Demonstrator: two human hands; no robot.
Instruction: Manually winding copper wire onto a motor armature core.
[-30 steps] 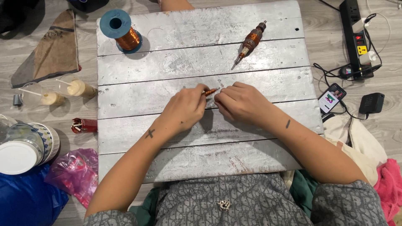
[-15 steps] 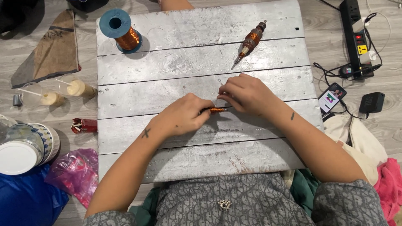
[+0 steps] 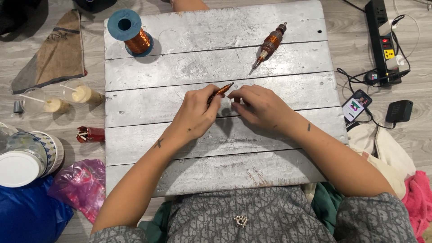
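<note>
The person sits at a whitewashed plank board [image 3: 216,58], both hands meeting near its middle. The left hand [image 3: 195,114] has its fingers curled and pinched around a small copper-wound rotor [image 3: 220,92], which sticks out tilted up and to the right, its tip clear of the board. The right hand [image 3: 258,105] lies just beside that tip, fingers bent and pressed together low over the wood; whether they pinch a strand of wire cannot be told, since any strand is too fine to see. A second wound rotor [image 3: 270,45] lies well apart at the upper right, and a blue spool of copper wire [image 3: 132,33] stands at the upper left corner. Risk, in my judgement: the grip covers only the lower end of the piece, so a sideways tug could twist it loose; a taut strand could snap or slacken the winding.
</note>
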